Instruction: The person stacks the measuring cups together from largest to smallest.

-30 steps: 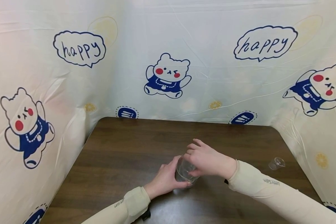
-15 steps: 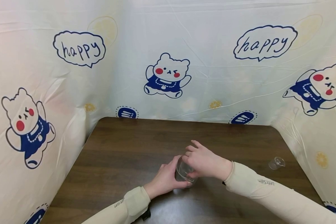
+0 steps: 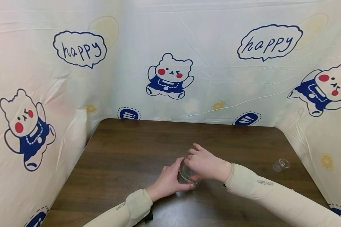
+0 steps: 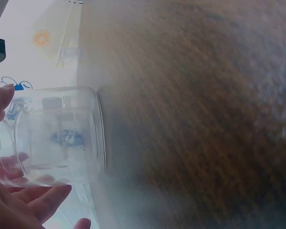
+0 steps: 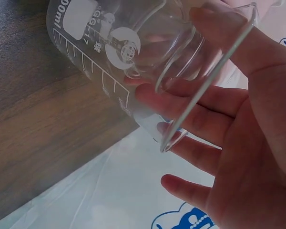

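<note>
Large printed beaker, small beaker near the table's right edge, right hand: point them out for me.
Large beaker (image 5: 121, 52): right wrist view, on the white print on its wall.
Small beaker (image 3: 280, 165): head view, on its side wall.
Right hand (image 3: 206, 164): head view, on the back.

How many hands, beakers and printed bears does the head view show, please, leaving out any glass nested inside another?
Hands: 2 (left hand, right hand)
Beakers: 2 (large beaker, small beaker)
Printed bears: 3 (left bear, middle bear, right bear, partly cut off)
Total: 7
</note>
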### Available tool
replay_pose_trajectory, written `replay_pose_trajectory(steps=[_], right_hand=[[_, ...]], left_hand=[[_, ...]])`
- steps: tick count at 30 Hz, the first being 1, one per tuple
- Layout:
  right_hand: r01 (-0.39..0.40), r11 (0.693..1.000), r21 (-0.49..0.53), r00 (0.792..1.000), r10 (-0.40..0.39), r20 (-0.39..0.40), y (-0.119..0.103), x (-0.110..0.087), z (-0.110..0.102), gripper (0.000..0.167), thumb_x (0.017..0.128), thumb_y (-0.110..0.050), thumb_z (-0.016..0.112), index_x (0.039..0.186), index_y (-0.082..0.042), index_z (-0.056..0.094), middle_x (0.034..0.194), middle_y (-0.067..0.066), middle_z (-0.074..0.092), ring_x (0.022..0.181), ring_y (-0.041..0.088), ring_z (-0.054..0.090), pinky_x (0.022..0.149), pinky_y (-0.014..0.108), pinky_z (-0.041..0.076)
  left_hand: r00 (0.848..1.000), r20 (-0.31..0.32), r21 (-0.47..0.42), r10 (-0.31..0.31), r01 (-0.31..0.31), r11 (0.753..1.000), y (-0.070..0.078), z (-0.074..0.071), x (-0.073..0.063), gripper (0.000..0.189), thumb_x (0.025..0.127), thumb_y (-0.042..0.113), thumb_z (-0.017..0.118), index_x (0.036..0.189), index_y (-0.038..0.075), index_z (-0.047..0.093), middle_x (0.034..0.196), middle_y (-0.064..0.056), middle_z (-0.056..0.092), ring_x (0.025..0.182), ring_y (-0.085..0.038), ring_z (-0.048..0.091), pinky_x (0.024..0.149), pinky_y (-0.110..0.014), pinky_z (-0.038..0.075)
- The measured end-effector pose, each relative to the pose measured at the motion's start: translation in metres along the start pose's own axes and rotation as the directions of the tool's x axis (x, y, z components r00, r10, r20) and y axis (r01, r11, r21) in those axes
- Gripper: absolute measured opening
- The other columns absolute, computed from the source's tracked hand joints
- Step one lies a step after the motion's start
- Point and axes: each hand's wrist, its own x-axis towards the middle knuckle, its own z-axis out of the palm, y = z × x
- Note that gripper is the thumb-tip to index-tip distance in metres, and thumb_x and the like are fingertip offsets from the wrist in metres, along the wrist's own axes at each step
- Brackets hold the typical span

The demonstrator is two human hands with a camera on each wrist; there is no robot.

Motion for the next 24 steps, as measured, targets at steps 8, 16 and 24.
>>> replay_pose_trajectory(steps=[8,16,24], right_hand=[[0.006,1.000,0.017,0.999,-0.007,0.035,-0.0018,0.0040,0.0032,0.048,0.076,-0.052,0.089,0.105,-0.016,0.077,0.094,-0.006,0.076,0.100,0.019,0.062,0.108,0.054,0.044],[0.005,1.000,-0.030,0.999,-0.003,0.051,-0.0063,0.0057,0.0066,0.049,0.076,-0.054,0.089,0.106,-0.017,0.078,0.097,-0.005,0.077,0.101,0.018,0.063,0.109,0.054,0.044],[0.013,0.992,-0.122,1.000,-0.010,0.018,-0.0070,0.0045,0.0072,0.051,0.073,-0.057,0.091,0.105,-0.020,0.078,0.099,-0.006,0.077,0.100,0.019,0.064,0.109,0.053,0.044]], left_hand=[[1.000,0.012,-0.001,-0.003,0.003,1.000,0.0001,0.0002,0.0004,0.096,0.078,0.054,0.088,0.152,0.016,0.040,0.133,0.003,0.067,0.108,-0.008,0.064,0.093,-0.046,0.041],[1.000,0.020,-0.012,-0.008,0.008,1.000,-0.0001,0.0011,-0.0008,0.097,0.079,0.054,0.087,0.153,0.016,0.038,0.134,0.003,0.066,0.110,-0.008,0.064,0.094,-0.047,0.041],[1.000,0.025,-0.041,-0.007,0.008,0.999,0.0010,-0.0006,0.0003,0.098,0.081,0.053,0.086,0.156,0.015,0.036,0.138,0.003,0.064,0.113,-0.011,0.063,0.096,-0.051,0.041]])
